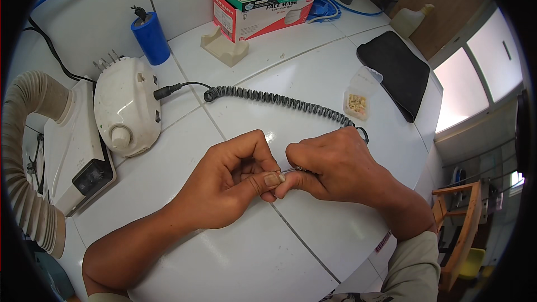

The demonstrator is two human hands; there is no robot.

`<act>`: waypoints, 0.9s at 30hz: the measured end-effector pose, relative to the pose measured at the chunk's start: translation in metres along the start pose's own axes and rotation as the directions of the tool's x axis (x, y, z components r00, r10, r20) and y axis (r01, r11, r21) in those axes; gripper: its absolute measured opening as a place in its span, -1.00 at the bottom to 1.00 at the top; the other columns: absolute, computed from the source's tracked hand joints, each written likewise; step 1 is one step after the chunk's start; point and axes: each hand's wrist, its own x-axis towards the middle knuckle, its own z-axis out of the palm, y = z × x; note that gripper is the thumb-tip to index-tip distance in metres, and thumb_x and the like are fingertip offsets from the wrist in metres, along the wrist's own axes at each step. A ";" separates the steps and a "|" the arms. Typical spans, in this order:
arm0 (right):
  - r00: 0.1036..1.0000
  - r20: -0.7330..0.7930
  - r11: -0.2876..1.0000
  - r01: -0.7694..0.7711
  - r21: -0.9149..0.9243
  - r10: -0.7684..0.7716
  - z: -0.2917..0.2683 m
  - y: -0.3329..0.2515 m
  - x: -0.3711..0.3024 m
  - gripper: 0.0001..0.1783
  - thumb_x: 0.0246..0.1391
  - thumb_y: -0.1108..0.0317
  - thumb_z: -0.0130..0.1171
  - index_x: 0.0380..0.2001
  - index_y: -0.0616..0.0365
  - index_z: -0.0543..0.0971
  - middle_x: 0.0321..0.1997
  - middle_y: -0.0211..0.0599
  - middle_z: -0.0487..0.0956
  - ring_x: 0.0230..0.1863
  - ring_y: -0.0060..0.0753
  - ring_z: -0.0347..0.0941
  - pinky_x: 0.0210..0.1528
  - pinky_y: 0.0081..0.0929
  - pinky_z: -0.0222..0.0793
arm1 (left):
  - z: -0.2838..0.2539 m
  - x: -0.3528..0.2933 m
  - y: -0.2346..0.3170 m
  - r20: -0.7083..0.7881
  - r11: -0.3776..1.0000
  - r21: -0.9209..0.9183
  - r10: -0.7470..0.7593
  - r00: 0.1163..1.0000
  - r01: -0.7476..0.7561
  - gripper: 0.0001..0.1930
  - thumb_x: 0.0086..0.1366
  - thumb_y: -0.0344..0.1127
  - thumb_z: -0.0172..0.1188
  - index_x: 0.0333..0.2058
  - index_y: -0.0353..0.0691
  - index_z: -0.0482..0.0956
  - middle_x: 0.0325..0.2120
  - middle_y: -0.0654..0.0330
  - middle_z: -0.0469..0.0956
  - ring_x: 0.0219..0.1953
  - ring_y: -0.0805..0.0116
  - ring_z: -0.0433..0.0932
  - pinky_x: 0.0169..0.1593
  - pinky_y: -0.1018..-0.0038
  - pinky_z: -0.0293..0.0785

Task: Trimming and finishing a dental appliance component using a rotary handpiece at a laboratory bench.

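Note:
My two hands meet above the middle of the white tiled table. My left hand (pixel 232 182) is closed in a pinch, thumb against fingers, and whatever small piece it holds is hidden. My right hand (pixel 338 165) wraps round a rotary handpiece, most of it covered by the fingers. Only the handpiece's thin metal front (pixel 292 170) shows, pointing at the left thumb tip. A black coiled cord (pixel 279 100) runs from a white control box (pixel 126 106) with a round knob to behind my right hand.
Beyond the right hand stands an open clear plastic box (pixel 358 100) with small yellowish pieces. A black flat pouch (pixel 394 72) lies at far right. At left are a dust extractor (pixel 78 151) with a ribbed hose (pixel 33 100) and a blue cylinder (pixel 151 38). Mask boxes (pixel 263 14) stand behind a beige cradle (pixel 225 47).

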 end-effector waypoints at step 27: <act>0.999 0.025 1.000 -0.022 0.005 0.022 -0.001 -0.001 -0.001 -0.44 0.12 -0.23 0.28 -0.58 0.04 0.47 -0.72 -0.40 0.48 -0.73 -0.28 0.42 -0.64 -0.34 0.25 | 0.002 -0.001 0.002 0.002 0.999 0.035 0.005 1.000 -0.005 -0.90 0.44 -0.51 0.13 -0.32 -0.29 0.42 -0.38 0.20 0.59 -0.31 0.56 0.58 -0.21 0.55 0.58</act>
